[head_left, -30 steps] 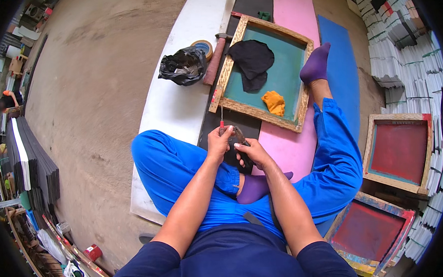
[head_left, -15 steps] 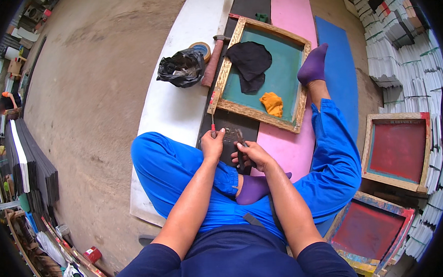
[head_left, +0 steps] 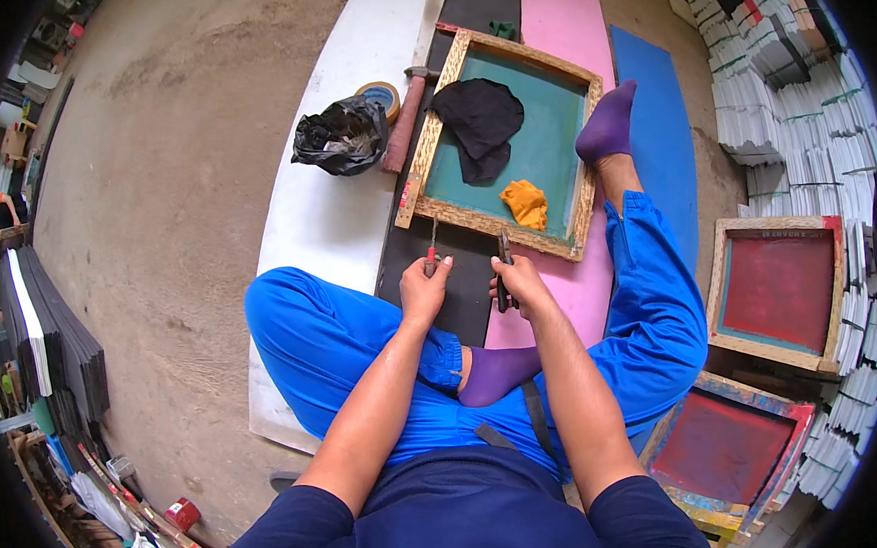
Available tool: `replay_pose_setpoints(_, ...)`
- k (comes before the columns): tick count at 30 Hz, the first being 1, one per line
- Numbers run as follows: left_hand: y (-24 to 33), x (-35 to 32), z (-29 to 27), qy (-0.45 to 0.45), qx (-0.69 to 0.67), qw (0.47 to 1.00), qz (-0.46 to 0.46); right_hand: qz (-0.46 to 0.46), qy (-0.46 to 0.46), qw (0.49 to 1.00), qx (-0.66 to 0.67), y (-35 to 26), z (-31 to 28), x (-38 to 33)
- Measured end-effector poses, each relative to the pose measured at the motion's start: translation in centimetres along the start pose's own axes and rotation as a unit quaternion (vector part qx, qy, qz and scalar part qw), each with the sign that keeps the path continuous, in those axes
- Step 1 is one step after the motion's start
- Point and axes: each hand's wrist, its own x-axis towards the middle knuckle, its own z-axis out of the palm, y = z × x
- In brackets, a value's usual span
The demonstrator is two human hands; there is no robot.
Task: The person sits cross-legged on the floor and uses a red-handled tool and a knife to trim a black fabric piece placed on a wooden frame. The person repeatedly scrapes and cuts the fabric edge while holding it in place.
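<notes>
My left hand (head_left: 424,293) grips a screwdriver (head_left: 432,258) by its red handle, the thin shaft pointing away from me toward the near rail of a wooden screen-printing frame (head_left: 476,223). My right hand (head_left: 526,285) is closed around dark pliers (head_left: 503,261), their jaws pointing up toward the same rail. A gap separates the two hands. Teal mesh fills the frame, and on it lie a black cloth (head_left: 482,115) and a crumpled orange cloth (head_left: 525,206). Whether either tool touches the rail I cannot tell.
Left of the frame lies a hammer (head_left: 407,125) beside a black plastic bag (head_left: 348,145) and a tape roll (head_left: 390,92). My legs bracket the work on coloured boards (head_left: 292,217). At right are two red-mesh frames (head_left: 777,291) and tall paper stacks (head_left: 804,146).
My right hand has risen and turned, bringing the pliers more upright and farther from the left hand. The view has shifted slightly; the frame and cloths look unmoved on the boards.
</notes>
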Motion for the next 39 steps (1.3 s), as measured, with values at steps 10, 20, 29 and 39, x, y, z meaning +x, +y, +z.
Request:
replay_pose_setpoints(10, 0.2, 0.5, 0.5, -0.014, -0.016, 1.0, -0.007, 0.012, 0.049, 0.997, -0.067, -1.0, 1.3, 0.9)
replay_pose_setpoints(20, -0.2, 0.9, 1.2, -0.017, -0.047, 0.998, -0.026, -0.093, 0.203, 0.952, -0.207, 2.4, 1.9, 3.0)
replay_pose_setpoints(29, -1.5, 1.6, 1.8, -0.023, -0.064, 0.998, -0.016, -0.016, 0.091, 0.995, -0.034, 0.5, 1.8, 1.2)
replay_pose_setpoints(39, 0.2, 1.1, 1.5, -0.043, -0.103, 0.992, -0.063, -0.016, -0.021, 0.992, 0.127, 1.9, 0.8, 1.7)
